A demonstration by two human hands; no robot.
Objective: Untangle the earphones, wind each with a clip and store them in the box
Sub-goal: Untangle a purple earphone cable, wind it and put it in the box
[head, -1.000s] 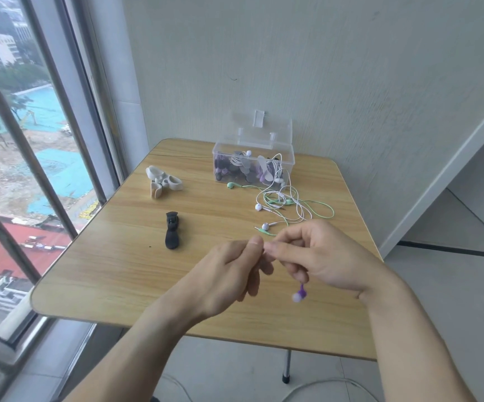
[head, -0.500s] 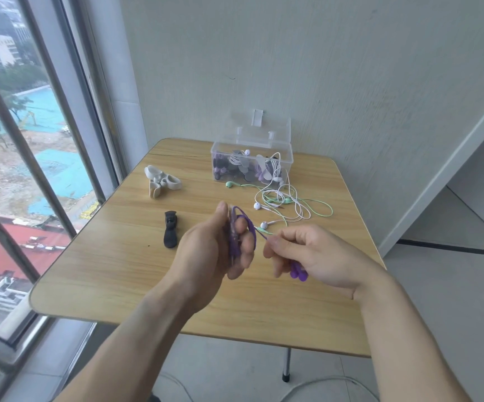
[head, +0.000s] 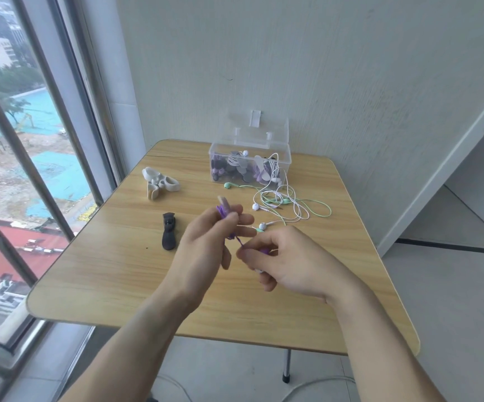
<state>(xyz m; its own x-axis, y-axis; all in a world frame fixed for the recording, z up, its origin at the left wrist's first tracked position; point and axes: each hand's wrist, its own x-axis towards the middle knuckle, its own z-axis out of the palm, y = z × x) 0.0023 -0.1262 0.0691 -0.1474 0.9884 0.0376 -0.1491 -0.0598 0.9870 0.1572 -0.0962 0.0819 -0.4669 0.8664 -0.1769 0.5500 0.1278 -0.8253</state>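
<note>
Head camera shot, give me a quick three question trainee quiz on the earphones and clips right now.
1. True or false: the clear box has its lid open.
2. Which colour is the earphone cord stretched between the left hand and the right hand? A green, B purple, C white.
3. Fill in: the black clip lies on the ______.

Key: 1 true; 2 B; 3 table.

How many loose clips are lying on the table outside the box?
2 groups at least: a black clip near the left hand, and a beige-white cluster farther back; how many clips that cluster holds is unclear.
</note>
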